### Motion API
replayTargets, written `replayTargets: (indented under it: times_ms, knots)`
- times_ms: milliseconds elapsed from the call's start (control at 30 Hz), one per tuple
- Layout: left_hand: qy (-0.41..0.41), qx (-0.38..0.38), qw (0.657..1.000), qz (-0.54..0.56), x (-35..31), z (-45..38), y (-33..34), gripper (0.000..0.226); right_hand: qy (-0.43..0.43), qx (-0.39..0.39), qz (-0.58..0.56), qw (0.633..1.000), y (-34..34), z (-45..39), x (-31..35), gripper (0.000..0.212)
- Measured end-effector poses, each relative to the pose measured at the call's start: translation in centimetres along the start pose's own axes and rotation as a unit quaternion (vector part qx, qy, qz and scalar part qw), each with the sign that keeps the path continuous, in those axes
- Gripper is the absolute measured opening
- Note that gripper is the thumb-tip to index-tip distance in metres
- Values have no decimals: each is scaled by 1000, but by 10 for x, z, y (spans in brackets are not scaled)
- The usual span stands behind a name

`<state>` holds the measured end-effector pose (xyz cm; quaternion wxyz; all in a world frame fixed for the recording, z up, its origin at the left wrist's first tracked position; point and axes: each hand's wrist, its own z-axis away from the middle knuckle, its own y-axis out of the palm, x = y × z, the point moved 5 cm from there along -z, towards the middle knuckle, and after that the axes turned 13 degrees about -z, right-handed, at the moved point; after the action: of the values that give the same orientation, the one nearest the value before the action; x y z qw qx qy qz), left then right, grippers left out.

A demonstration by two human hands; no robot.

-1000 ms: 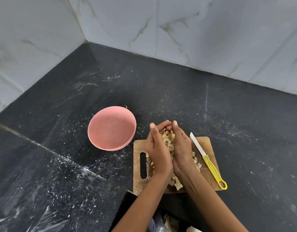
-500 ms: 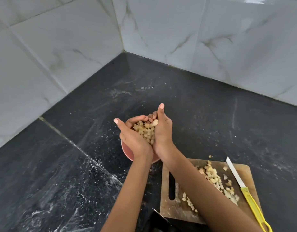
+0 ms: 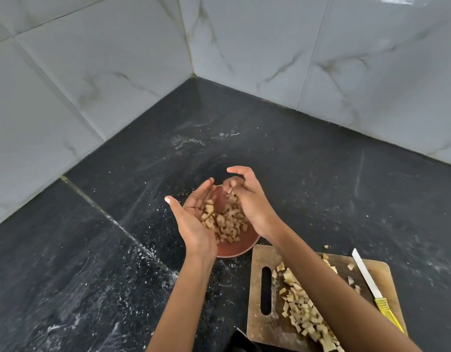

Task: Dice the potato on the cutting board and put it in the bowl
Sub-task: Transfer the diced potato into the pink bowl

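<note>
Head view: dark table (image 3: 321, 174), then cutting board (image 3: 260, 323) just right of and nearer than the pink bowl (image 3: 234, 250). Over the bowl, left hand (image 3: 194, 222) and right hand (image 3: 252, 207), each grip wide and parted, spilling diced potato (image 3: 229, 222) in. Transfer step, seemingly partway: more dice (image 3: 303, 318) on the board, beside a yellow-handled knife (image 3: 371, 285). Next, probably another scoop from the board.
</note>
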<state>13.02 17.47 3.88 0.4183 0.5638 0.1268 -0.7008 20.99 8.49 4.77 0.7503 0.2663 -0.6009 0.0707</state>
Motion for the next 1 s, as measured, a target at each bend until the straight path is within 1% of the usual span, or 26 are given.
replayTargets:
  times_ms: [67,133,167,233,300,367,433,500,567,667,733,800,900,1000]
  knots:
    - [-3,4,1000,13,0,0,-1,83,-33,51,77,995,5,4,4,28]
    - [-3,9,1000,15,-2,0,-2,84,-59,104,154,981,11,9,6,18]
    - [-4,12,1000,16,-3,0,-3,85,-55,134,175,974,15,11,5,16]
    - [-14,14,999,26,-4,-1,-5,86,-38,195,179,964,24,19,0,18]
    - [-25,14,999,35,-7,-2,-6,85,-86,218,207,950,29,25,0,23]
    - [-30,25,999,26,-9,-3,-6,83,-143,210,245,936,31,26,1,21]
    - [-33,41,998,16,-9,-4,-4,80,-168,189,272,928,26,23,4,18]
    - [-32,52,998,2,-11,-3,-3,75,-158,160,283,932,17,18,9,16]
    - [-26,65,997,-19,-13,-3,-4,68,-148,144,310,928,11,14,17,15]
    - [-14,82,994,-78,-15,-4,-6,60,-148,168,380,897,12,10,22,15]
    - [-13,80,991,-111,-17,-3,-7,54,-124,169,412,887,12,8,22,13]
    - [-11,77,987,-142,-17,-1,-6,47,-106,139,422,890,11,6,22,11]
    - [-6,75,982,-175,-17,3,-6,42,-115,105,419,895,14,8,23,14]
    - [3,71,980,-185,-19,5,-6,42,-93,123,433,888,18,8,21,17]
